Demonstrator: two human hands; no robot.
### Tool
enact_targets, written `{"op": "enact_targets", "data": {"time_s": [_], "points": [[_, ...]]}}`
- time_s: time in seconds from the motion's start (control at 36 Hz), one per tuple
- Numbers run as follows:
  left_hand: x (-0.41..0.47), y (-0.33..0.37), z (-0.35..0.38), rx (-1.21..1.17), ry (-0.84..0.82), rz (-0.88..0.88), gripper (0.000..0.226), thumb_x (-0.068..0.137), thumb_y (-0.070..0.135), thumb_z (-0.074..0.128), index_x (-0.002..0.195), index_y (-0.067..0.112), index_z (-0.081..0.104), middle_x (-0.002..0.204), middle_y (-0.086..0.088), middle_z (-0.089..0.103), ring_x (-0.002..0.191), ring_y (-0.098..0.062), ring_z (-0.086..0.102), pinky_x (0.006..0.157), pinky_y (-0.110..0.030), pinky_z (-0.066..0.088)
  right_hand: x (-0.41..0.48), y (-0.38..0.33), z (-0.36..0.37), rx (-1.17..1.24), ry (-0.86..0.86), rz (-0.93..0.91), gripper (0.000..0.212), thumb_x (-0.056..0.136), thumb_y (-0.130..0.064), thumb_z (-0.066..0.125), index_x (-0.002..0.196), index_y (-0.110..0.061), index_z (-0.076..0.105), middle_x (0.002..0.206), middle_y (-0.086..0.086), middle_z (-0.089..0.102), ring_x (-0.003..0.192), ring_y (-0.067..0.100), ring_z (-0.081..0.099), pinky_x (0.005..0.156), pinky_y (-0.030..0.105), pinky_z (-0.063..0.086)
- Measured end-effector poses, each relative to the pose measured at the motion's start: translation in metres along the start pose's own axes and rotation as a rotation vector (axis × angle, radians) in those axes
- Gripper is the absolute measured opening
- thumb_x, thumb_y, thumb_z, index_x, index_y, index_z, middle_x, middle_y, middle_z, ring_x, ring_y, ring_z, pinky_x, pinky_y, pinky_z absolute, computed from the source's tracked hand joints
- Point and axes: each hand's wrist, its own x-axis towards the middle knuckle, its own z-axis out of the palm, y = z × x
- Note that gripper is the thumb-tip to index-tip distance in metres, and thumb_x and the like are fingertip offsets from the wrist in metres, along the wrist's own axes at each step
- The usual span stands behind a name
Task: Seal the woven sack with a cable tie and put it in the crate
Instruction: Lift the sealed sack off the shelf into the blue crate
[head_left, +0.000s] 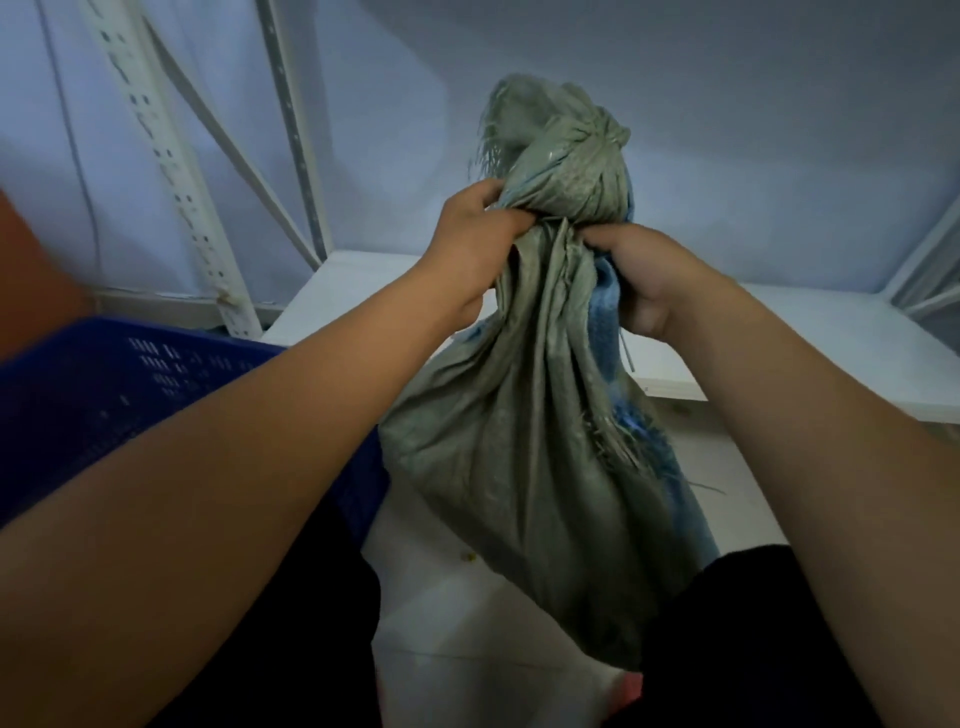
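A grey-green woven sack (524, 457) hangs in front of me, its neck bunched tight and its frayed mouth sticking up above my hands. My left hand (475, 244) grips the neck from the left. My right hand (644, 280) grips it from the right, pressed against blue cloth (605, 306) that shows through a tear down the sack's right side. A thin pale strand, perhaps the cable tie's tail (627, 353), hangs just below my right hand; no tie is clearly visible at the neck. The blue plastic crate (124, 384) stands low at the left, beside the sack.
A white perforated shelf upright (171, 171) with diagonal braces rises at the back left. A low white shelf board (810, 343) runs behind the sack. The floor (467, 613) is pale tile. My dark-clothed legs (737, 634) fill the bottom of the view.
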Motion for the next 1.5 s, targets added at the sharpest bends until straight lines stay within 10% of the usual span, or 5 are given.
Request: {"op": "enact_targets", "data": {"time_s": [0.36, 0.64, 0.81, 1.17, 1.5], "points": [[-0.04, 0.043, -0.054, -0.163, 0.076, 0.142, 0.027, 0.094, -0.001, 0.058, 0.119, 0.009, 0.061, 0.107, -0.016, 0.071, 0.09, -0.025, 0.071, 0.076, -0.033, 0.06, -0.023, -0.027, 0.093, 0.273, -0.062, -0.073, 0.031, 0.103, -0.015, 0.042, 0.106, -0.002, 0.07, 0.095, 0.016, 0.077, 0.082, 0.028, 0.076, 0.069, 0.035, 0.062], [-0.065, 0.079, -0.107, -0.18, 0.108, 0.379, 0.043, 0.089, -0.008, 0.053, 0.131, -0.003, 0.051, 0.127, -0.029, 0.061, 0.119, -0.043, 0.059, 0.103, -0.056, 0.047, -0.024, -0.043, 0.173, 0.555, -0.271, -0.166, 0.04, 0.102, -0.013, 0.037, 0.125, 0.009, 0.061, 0.122, 0.026, 0.068, 0.112, 0.038, 0.068, 0.1, 0.048, 0.054], [-0.073, 0.102, -0.146, -0.133, 0.111, 0.571, 0.047, 0.092, -0.012, 0.046, 0.138, -0.011, 0.04, 0.135, -0.034, 0.053, 0.123, -0.047, 0.053, 0.104, -0.061, 0.044, -0.025, -0.052, 0.219, 0.628, -0.364, -0.313, 0.042, 0.102, -0.007, 0.036, 0.136, 0.012, 0.051, 0.118, 0.025, 0.064, 0.101, 0.034, 0.065, 0.083, 0.038, 0.058], [-0.091, 0.075, -0.235, -0.102, 0.327, 0.359, 0.04, 0.095, -0.009, 0.047, 0.133, 0.0, 0.052, 0.121, -0.025, 0.066, 0.111, -0.039, 0.065, 0.097, -0.053, 0.053, 0.006, 0.01, 0.313, 0.64, -0.524, -0.021, 0.046, 0.103, -0.014, 0.035, 0.138, 0.01, 0.051, 0.138, 0.029, 0.057, 0.128, 0.042, 0.056, 0.109, 0.05, 0.046], [-0.111, 0.048, -0.307, -0.058, 0.49, 0.23, 0.037, 0.093, -0.01, 0.05, 0.127, 0.001, 0.058, 0.117, -0.02, 0.07, 0.109, -0.035, 0.067, 0.097, -0.052, 0.053, 0.034, 0.064, 0.378, 0.325, -0.438, 0.066, 0.038, 0.098, -0.017, 0.046, 0.126, 0.0, 0.064, 0.115, 0.021, 0.073, 0.106, 0.037, 0.071, 0.094, 0.052, 0.057]]}}
